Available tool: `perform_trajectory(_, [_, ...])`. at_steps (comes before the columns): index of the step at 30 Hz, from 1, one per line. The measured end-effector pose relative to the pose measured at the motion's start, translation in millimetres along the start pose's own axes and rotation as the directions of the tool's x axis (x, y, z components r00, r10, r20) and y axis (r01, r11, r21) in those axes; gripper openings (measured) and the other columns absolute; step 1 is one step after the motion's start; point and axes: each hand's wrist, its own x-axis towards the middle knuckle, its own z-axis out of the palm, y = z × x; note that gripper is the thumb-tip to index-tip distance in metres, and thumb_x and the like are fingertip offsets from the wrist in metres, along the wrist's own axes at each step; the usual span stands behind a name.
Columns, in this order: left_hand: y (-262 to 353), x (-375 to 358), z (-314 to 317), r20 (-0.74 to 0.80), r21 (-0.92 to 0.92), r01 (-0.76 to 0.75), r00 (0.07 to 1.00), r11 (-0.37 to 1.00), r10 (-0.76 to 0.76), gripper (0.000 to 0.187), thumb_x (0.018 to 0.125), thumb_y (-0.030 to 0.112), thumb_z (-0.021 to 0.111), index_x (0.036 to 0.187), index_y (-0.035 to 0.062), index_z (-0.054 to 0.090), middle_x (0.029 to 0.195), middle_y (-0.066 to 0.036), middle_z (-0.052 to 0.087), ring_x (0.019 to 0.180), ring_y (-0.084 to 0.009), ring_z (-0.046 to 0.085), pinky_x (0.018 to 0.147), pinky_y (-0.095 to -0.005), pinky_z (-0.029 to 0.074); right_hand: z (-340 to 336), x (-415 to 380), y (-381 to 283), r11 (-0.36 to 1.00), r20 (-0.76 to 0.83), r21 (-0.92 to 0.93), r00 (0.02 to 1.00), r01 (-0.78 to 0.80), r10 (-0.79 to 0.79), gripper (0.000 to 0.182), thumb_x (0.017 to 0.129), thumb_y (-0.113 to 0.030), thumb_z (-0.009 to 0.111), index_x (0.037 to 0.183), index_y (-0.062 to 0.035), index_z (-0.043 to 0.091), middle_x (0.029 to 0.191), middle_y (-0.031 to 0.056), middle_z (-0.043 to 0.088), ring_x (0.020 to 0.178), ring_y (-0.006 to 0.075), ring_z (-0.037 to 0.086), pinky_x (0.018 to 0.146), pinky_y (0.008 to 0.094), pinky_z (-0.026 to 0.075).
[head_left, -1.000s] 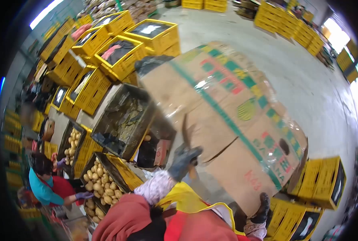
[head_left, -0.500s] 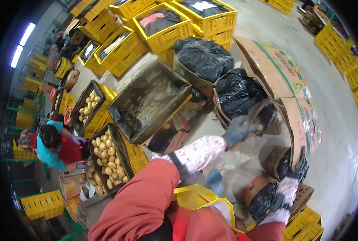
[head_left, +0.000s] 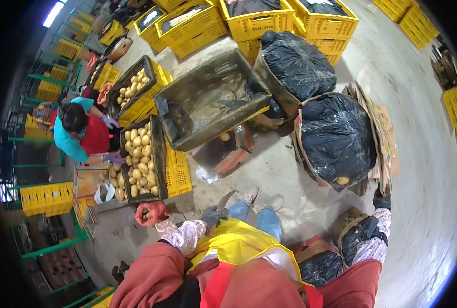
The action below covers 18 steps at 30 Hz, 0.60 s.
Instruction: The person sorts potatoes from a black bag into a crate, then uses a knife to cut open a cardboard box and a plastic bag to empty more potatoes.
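My left hand (head_left: 211, 216), in a dark glove, is closed on a knife (head_left: 227, 199) with its blade pointing up and right, just above my yellow apron (head_left: 226, 236). At the right, my gloved right hand (head_left: 382, 200) grips the lower end of a cardboard piece (head_left: 384, 149). That cardboard stands along the right side of a large box lined with a black plastic bag (head_left: 336, 138). A potato (head_left: 343, 180) shows at the bag's lower edge.
Another black-bagged box (head_left: 297, 64) and an empty dark-lined crate (head_left: 208, 97) stand ahead. Potato-filled crates (head_left: 141, 159) are at the left, beside a person in a teal top (head_left: 72, 133). Smaller bagged boxes (head_left: 318, 264) sit near my right arm. Yellow crates (head_left: 192, 31) are stacked behind.
My left hand has moved from beside the black-bagged box back to my apron. The cardboard at the right now stands closer against the box, and the view has shifted.
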Motion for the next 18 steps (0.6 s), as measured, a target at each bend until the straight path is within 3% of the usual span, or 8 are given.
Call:
perform_trajectory(5, [17.1, 43.6, 9.7, 0.019, -0.212, -0.001, 1.000, 0.977, 0.005, 0.032, 0.075, 0.032, 0.070, 0.089, 0.0045, 0.064, 0.069, -0.005, 0.061, 0.048, -0.0113, 0.047, 0.044, -0.0257, 0.038, -14.8, -46.0, -69.7, 0.904, -0.249, 0.339, 0.951, 0.261, -0.181, 0.038, 0.090, -0.023, 0.045, 0.120, -0.0003, 0.048, 0.111, 0.0185, 0.057, 0.106, 0.0318, 0.053, 0.096, 0.0379, 0.038])
perform_trajectory(8, [21.0, 78.2, -4.4, 0.038, -0.292, -0.004, 0.999, 0.957, 0.016, 0.030, 0.075, 0.032, 0.069, 0.087, 0.0054, 0.063, 0.065, -0.003, 0.059, 0.046, -0.0113, 0.046, 0.043, -0.0260, 0.038, 19.4, -58.3, -99.1, 0.839, -0.054, 0.430, 0.938, 0.332, -0.343, 0.023, 0.090, -0.012, 0.043, 0.108, -0.0011, 0.054, 0.105, 0.0104, 0.060, 0.098, 0.0188, 0.056, 0.086, 0.0299, 0.045])
perform_trajectory(9, [33.0, 80.3, -8.9, -0.024, -0.381, -0.040, 0.999, 0.924, 0.034, 0.029, 0.075, 0.032, 0.069, 0.087, 0.0062, 0.063, 0.063, -0.003, 0.057, 0.045, -0.0112, 0.045, 0.043, -0.0263, 0.038, 9.7, -85.0, -153.1, 0.304, 0.046, 0.952, 0.963, 0.039, -0.267, 0.018, 0.089, -0.007, 0.045, 0.103, -0.0017, 0.056, 0.097, 0.0082, 0.060, 0.084, 0.0155, 0.057, 0.075, 0.0300, 0.048])
perform_trajectory(10, [47.6, 88.1, -13.8, -0.082, -0.462, -0.085, 0.995, 0.883, 0.053, 0.029, 0.075, 0.032, 0.069, 0.088, 0.0070, 0.062, 0.060, -0.002, 0.056, 0.044, -0.0112, 0.045, 0.042, -0.0267, 0.039, 28.1, -84.1, -172.6, -0.215, 0.332, 0.925, 0.941, -0.313, 0.061, 0.016, 0.087, -0.009, 0.049, 0.099, -0.0010, 0.056, 0.086, 0.0074, 0.059, 0.069, 0.0162, 0.054, 0.061, 0.0296, 0.047])
perform_trajectory(11, [46.1, 102.7, -24.9, -0.119, -0.524, -0.176, 0.984, 0.833, 0.133, 0.027, 0.074, 0.029, 0.070, 0.088, 0.0080, 0.061, 0.058, -0.001, 0.057, 0.042, -0.0105, 0.044, 0.039, -0.0255, 0.038, 40.1, -89.8, -178.5, -0.355, 0.409, 0.838, 0.908, -0.414, -0.094, 0.020, 0.085, -0.014, 0.054, 0.099, -0.0006, 0.056, 0.081, 0.0074, 0.060, 0.061, 0.0175, 0.052, 0.053, 0.0278, 0.044])
perform_trajectory(12, [52.8, 112.0, -36.1, -0.105, -0.526, -0.189, 0.982, 0.829, 0.157, 0.027, 0.074, 0.029, 0.070, 0.088, 0.0080, 0.061, 0.058, -0.001, 0.057, 0.042, -0.0105, 0.044, 0.039, -0.0255, 0.038, 35.4, -95.1, -201.7, -0.015, 0.315, 0.945, 0.921, -0.327, -0.231, 0.024, 0.086, -0.023, 0.054, 0.101, -0.0036, 0.056, 0.086, 0.0125, 0.062, 0.072, 0.0225, 0.060, 0.060, 0.0300, 0.049])
perform_trajectory(14, [65.5, 130.7, -60.6, -0.355, -0.503, -0.365, 0.914, 0.784, 0.197, 0.023, 0.073, 0.025, 0.071, 0.087, 0.0088, 0.061, 0.061, -0.001, 0.058, 0.041, -0.0096, 0.043, 0.038, -0.0233, 0.036, 22.7, -121.9, -285.8, -0.070, 0.473, 0.881, 0.878, -0.468, 0.079, 0.025, 0.081, -0.019, 0.059, 0.101, -0.0036, 0.055, 0.079, 0.0113, 0.064, 0.061, 0.0208, 0.060, 0.054, 0.0312, 0.049])
perform_trajectory(18, [70.6, 169.8, -120.4, -0.562, -0.504, -0.480, 0.813, 0.718, 0.149, 0.029, 0.072, 0.031, 0.072, 0.086, 0.0081, 0.061, 0.069, -0.004, 0.060, 0.048, -0.0123, 0.050, 0.039, -0.0266, 0.037, 47.5, -117.6, -380.5, 0.020, 0.600, 0.800, 0.798, -0.600, -0.062, 0.028, 0.088, -0.019, 0.050, 0.113, -0.0065, 0.052, 0.086, 0.0140, 0.064, 0.072, 0.0230, 0.064, 0.065, 0.0328, 0.054])
